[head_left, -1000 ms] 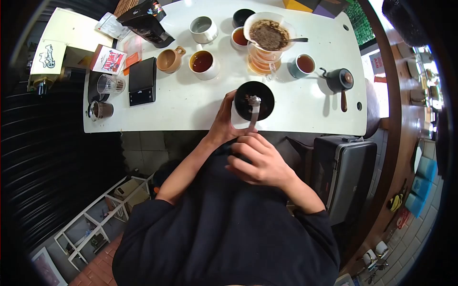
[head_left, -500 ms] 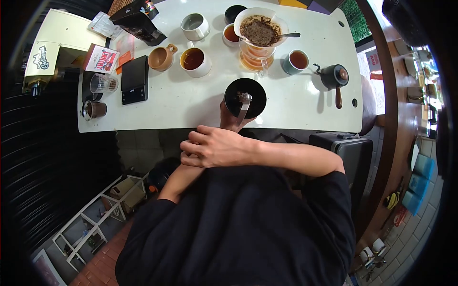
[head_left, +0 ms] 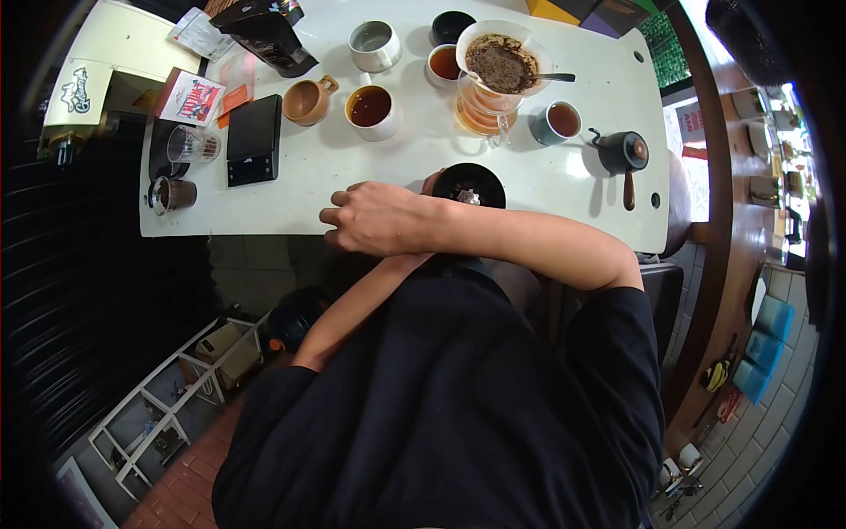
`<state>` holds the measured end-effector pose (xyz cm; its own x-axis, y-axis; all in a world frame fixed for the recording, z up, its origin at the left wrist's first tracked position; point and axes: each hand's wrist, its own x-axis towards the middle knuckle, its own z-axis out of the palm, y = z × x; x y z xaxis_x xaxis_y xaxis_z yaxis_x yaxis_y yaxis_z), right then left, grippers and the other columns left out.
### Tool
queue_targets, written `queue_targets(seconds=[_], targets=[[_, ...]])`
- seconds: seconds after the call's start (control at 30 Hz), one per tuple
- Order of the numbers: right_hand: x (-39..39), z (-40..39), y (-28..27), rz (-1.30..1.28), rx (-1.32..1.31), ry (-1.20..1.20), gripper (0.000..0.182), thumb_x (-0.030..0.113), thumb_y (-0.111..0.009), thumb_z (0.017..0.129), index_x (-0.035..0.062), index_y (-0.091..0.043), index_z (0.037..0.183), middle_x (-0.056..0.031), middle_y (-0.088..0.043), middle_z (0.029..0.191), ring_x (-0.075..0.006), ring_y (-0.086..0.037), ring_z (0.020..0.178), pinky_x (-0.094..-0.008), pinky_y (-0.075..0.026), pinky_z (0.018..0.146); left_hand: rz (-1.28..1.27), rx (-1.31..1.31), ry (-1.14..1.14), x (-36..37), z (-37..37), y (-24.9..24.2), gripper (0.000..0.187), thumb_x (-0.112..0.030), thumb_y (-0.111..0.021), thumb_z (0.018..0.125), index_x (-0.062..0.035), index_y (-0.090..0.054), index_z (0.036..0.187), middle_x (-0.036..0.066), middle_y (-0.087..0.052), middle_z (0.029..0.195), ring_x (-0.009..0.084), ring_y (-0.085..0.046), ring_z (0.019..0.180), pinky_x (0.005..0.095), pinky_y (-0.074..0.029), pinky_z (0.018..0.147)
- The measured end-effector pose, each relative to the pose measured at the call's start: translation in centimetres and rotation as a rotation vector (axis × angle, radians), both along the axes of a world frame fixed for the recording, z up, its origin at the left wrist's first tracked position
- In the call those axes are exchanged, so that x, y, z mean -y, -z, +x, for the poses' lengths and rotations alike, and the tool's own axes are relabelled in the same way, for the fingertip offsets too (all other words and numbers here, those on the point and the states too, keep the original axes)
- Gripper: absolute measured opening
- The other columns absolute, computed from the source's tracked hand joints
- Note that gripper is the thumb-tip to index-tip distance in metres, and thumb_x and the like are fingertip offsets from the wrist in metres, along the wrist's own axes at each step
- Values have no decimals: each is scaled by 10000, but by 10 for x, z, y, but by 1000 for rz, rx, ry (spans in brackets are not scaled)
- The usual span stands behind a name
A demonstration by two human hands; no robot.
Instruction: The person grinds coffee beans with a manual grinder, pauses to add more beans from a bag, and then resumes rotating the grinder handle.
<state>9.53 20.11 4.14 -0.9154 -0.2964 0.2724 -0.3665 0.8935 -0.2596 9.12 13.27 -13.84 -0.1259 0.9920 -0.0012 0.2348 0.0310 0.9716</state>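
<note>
A black hand coffee grinder (head_left: 487, 181) stands at the near table edge, its round open top facing me. Dark beans and the crank's metal hub (head_left: 468, 197) show inside. My left hand (head_left: 430, 182) is wrapped around the grinder's body, mostly hidden under the other arm. Crossing over it, my right hand (head_left: 383, 217) is closed, fingers curled, on the crank handle; the handle's end is hidden beneath hand and wrist. Beyond the grinder, a glass server (head_left: 480, 117) carries a white dripper (head_left: 545, 57) with wet coffee grounds and a spoon.
A white mug (head_left: 376, 123) and a teal cup (head_left: 557, 123) hold brown liquid. Left of them are a tan cup (head_left: 306, 103), a black scale (head_left: 253, 141) and a glass jar (head_left: 174, 194). A dark kettle (head_left: 624, 152) stands right. A black pouch (head_left: 264, 35) is at the back.
My right hand has moved up and forward, now covering the table edge and the crank. The grinder has shifted slightly right and down in view. My left hand still holds it.
</note>
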Motion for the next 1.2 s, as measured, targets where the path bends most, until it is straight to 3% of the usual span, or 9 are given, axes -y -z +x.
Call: queue_targets(seconds=[0.17,0.3,0.37,0.47,0.6,0.83,0.93,1.03,1.2], targets=[[-14,-3,-15,-135,58,-33,111,103,-661,795,31,-698,871,-105,-649,919,-300,-691,904,-417,-591,732,-141,-322,207,21,-9,16,618,-243,-860,806,-61,-577,1324,69,-661,1189,191,-658,1046,347,-522,994],[-25,3,-49,-269,124,-48,105,1,-689,724,-1,-636,815,-128,-637,873,-350,-688,830,-454,-568,709,49,-255,164,34,-18,-75,718,-407,-816,859,-126,-506,1442,87,-571,1417,212,-533,1342,439,-426,1141],[-27,2,-63,-287,101,-57,93,-15,-678,725,-10,-610,788,-139,-629,847,-358,-679,804,-463,-549,694,84,130,304,40,-25,-87,768,-342,-903,762,-85,-543,1390,64,-635,1327,181,-584,1274,401,-475,1075],[-37,-6,-73,-353,112,-79,87,-45,-652,726,-23,-571,748,-156,-604,789,-364,-657,757,-464,-505,657,-187,183,490,51,-26,-162,859,-264,-986,662,-41,-558,1372,56,-663,1278,161,-625,1193,352,-501,1025],[-46,-11,-77,-570,173,-137,123,-100,-592,744,-33,-498,703,-156,-547,703,-341,-581,666,-431,-427,605,-244,578,390,80,-33,-173,1054,-385,-1045,481,-23,-537,1330,77,-646,1215,192,-630,1143,383,-511,1010],[-45,11,-70,-867,148,-81,287,-161,-475,786,21,-452,1007,-115,-556,795,-262,-616,752,-365,-499,690,-53,494,294,117,-26,-160,985,-361,-1034,531,-19,-546,1315,76,-638,1232,184,-615,1164,381,-502,1010],[-60,45,-52,-1010,184,62,383,-180,-443,752,26,-466,1073,-115,-585,960,-242,-634,884,-367,-529,743,154,970,254,125,-26,-151,895,-452,-931,723,-13,-512,1381,121,-628,1283,222,-607,1204,390,-497,1015],[-43,69,-36,-999,232,190,445,-178,-412,720,8,-476,1119,-124,-592,1040,-255,-638,974,-384,-552,870,-68,921,-4,141,-12,-175,969,-585,-901,690,-3,-507,1357,161,-630,1210,253,-635,1125,395,-518,974],[-28,95,-62,-1073,-44,243,492,-164,-368,653,-13,-493,1105,-154,-576,1140,-298,-597,1123,-403,-511,996,-87,742,103,162,-16,-158,993,-439,-987,641,-34,-493,1402,97,-618,1274,207,-600,1190,402,-498,1020]])
